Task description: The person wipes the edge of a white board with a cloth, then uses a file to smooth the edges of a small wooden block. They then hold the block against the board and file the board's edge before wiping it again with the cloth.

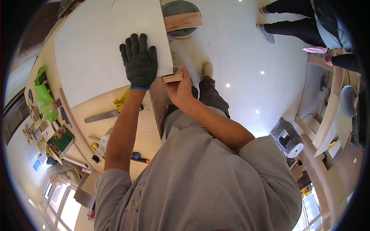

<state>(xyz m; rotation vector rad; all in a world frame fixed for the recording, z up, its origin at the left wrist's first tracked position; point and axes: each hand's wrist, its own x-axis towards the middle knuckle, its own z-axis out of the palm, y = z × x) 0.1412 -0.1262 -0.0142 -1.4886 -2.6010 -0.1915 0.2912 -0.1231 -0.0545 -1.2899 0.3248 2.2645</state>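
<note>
A large white panel (pixel 96 54) lies on the wooden workbench (pixel 150 109). My left hand (pixel 139 63), in a dark knitted glove with a blue cuff, rests flat on the panel with its fingers spread. At the panel's near right corner, my bare right hand (pixel 180 89) grips a small layered wood block (pixel 173 77) between thumb and fingers. The block touches or nearly touches the panel's edge; the exact contact is hard to tell.
A handsaw (pixel 102 116) lies beside a yellow cloth (pixel 121 101) on the bench. Wood strips (pixel 183 21) rest across a round bin (pixel 177 7) beyond the panel. A co-worker (pixel 308 23) stands at the upper right. A green bag (pixel 45 96) lies at the left.
</note>
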